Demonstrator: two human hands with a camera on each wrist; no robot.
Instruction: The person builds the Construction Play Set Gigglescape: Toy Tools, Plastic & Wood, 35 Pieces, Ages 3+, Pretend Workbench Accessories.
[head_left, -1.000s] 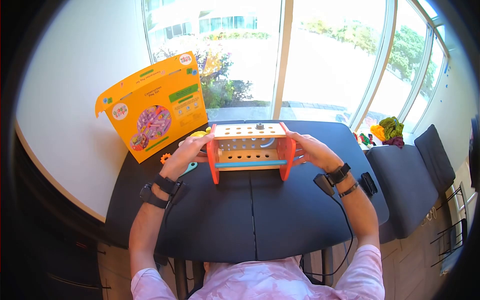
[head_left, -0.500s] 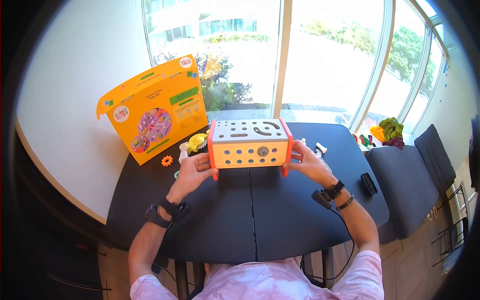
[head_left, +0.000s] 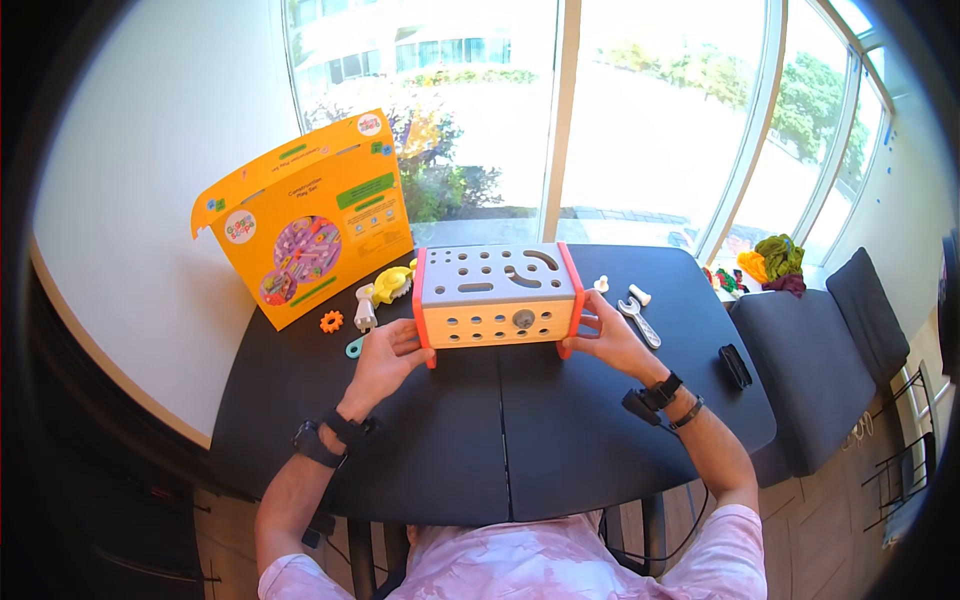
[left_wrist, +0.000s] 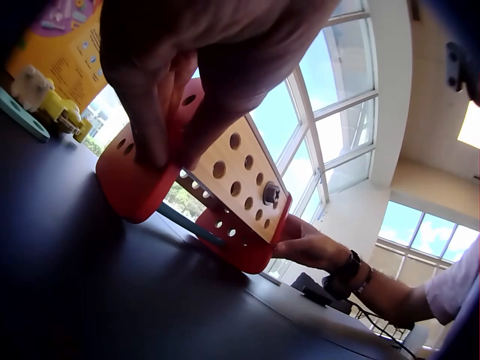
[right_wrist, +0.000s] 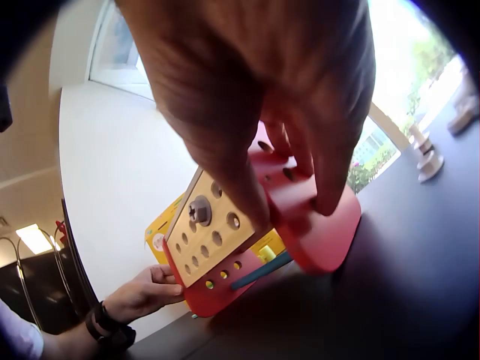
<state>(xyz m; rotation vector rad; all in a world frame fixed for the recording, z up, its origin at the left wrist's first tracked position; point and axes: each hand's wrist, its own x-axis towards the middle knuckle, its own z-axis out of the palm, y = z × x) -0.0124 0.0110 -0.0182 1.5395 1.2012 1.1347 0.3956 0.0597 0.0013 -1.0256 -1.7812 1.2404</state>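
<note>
A toy workbench (head_left: 500, 294) stands in front of me, its perforated grey panel on top and its wooden side facing me. One grey bolt (head_left: 524, 318) sits in that wooden face. My left hand (head_left: 383, 362) grips the left red end panel (left_wrist: 139, 193), thumb on the near side and the other fingers partly hidden behind it. At the other end, my right hand (head_left: 612, 340) holds the right red panel (right_wrist: 334, 232) in the same way. Beneath the wooden face, a blue rod (left_wrist: 187, 225) runs between the two panels in the left wrist view.
An upright yellow box (head_left: 330, 190) stands at the back left. Near it lie an orange gear (head_left: 332, 321), a yellow toy piece (head_left: 392, 284), a white piece (head_left: 365, 308) and a teal one (head_left: 355, 347). Rightward are a toy wrench (head_left: 642, 325), white peg (head_left: 640, 294) and black case (head_left: 736, 368).
The workbench has turned over between my hands: its open side with the blue rod faced me, now the grey panel is up. Over the last half second it came slightly lower and nearer.
</note>
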